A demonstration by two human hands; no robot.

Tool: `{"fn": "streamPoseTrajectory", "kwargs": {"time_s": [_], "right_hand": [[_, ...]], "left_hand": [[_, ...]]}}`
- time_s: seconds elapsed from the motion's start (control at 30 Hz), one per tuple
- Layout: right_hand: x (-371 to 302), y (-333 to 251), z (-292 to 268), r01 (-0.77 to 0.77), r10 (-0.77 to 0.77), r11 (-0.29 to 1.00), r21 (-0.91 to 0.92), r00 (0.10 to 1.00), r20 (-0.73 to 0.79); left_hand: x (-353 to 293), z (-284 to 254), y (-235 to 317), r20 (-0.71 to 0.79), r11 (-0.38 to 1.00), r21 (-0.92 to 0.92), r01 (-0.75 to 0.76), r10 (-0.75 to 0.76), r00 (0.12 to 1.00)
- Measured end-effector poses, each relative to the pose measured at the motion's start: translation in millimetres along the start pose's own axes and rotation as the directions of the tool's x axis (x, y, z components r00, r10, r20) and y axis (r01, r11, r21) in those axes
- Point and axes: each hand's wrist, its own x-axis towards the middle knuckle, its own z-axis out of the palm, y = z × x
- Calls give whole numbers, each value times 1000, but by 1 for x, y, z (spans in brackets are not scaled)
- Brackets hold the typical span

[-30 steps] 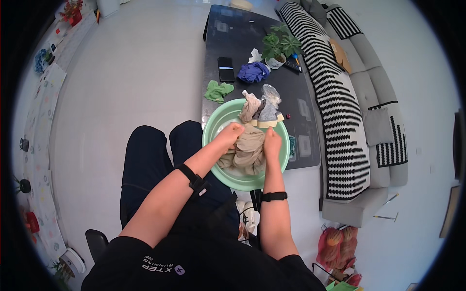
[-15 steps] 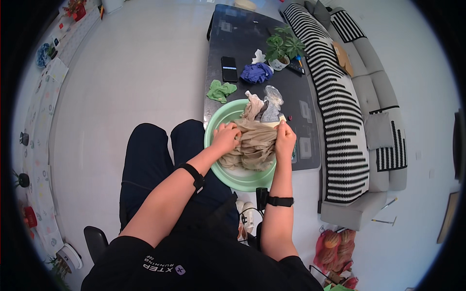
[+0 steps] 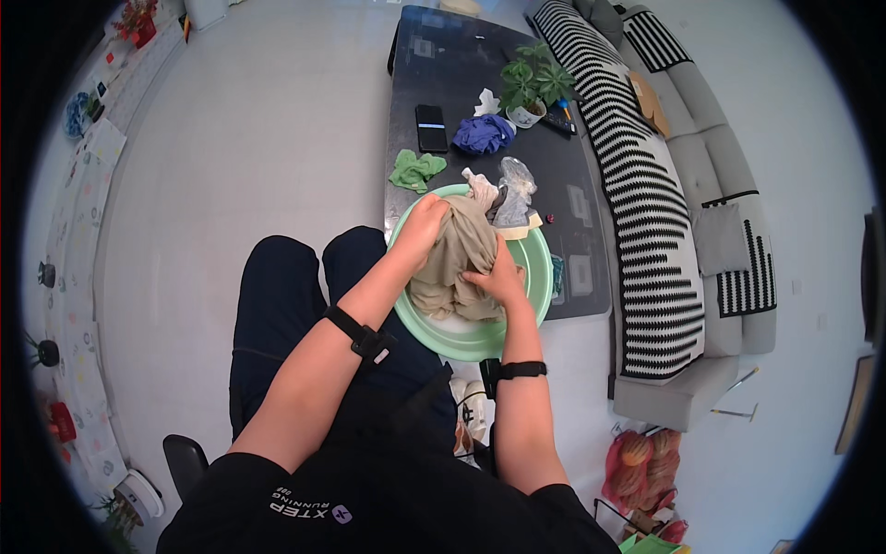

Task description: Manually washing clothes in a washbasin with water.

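Observation:
A beige cloth garment [image 3: 461,245] is bunched up in a light green basin [image 3: 532,309] in front of my knees. My left hand [image 3: 422,231] is closed on its upper left side. My right hand [image 3: 501,275] grips it lower on the right, thumb on top of the fabric. Part of the garment lies down in the basin over a whitish bottom. At the basin's far rim are a pale crumpled cloth [image 3: 479,187] and a grey, plastic-looking bundle [image 3: 516,192] beside a cream block-like piece [image 3: 519,228].
The basin overlaps the near end of a dark table [image 3: 443,55]. On it lie a green cloth [image 3: 416,170], a phone [image 3: 430,128], a blue-purple cloth [image 3: 484,135] and a potted plant [image 3: 528,113]. A grey sofa [image 3: 701,171] runs along the right.
My left hand has moved up and taken hold of the garment's upper edge. My right hand has shifted left and down onto its middle. The fabric is lifted and gathered closer together.

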Motion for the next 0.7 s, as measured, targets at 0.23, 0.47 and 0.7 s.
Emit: {"fn": "streamPoseTrajectory", "kwargs": {"time_s": [0.23,0.47,0.7], "right_hand": [[7,1,-4,-400,382,915,-59,805,454],[-1,39,-10,-537,492,841,70,812,314],[-1,-9,-2,-526,645,739,-421,733,216]], "left_hand": [[16,-35,-29,-203,839,543,-30,165,965],[20,-14,-46,-21,559,828,-40,101,995],[8,1,-67,295,-213,918,-333,-191,936]]}}
